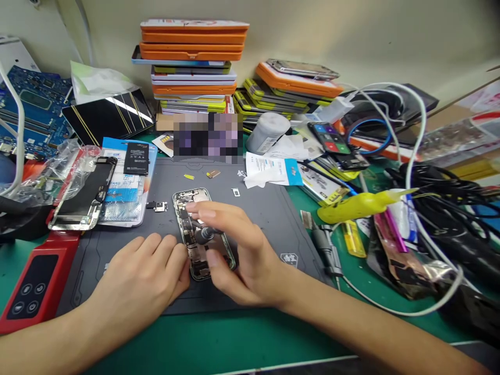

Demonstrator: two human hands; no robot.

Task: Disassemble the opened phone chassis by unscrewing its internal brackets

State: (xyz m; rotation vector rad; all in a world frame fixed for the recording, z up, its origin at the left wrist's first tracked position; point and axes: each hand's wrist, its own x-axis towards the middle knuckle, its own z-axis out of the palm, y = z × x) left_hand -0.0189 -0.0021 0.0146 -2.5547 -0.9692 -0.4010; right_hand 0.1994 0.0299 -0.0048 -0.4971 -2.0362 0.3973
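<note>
An opened smartphone [200,256] lies on the dark grey work mat, its screen off and its inner boards bare. My left hand [146,271] is closed, knuckles up, against the phone's lower left edge; its fingertips are hidden. Over the phone, my right hand [244,252] has thumb and fingers curved around a screwdriver [204,236]. The screwdriver's dark round end points up toward me, and its tip is hidden. Left of the phone lies a small camera module [159,207]. Behind it sits a SIM tray [235,192].
A detached screen assembly [84,195] and a black battery [136,159] lie at the left, above a red device [33,291]. Stacked orange cases [193,39] stand at the back. To the right are a yellow bottle [351,205], loose cables and a white cord [390,311].
</note>
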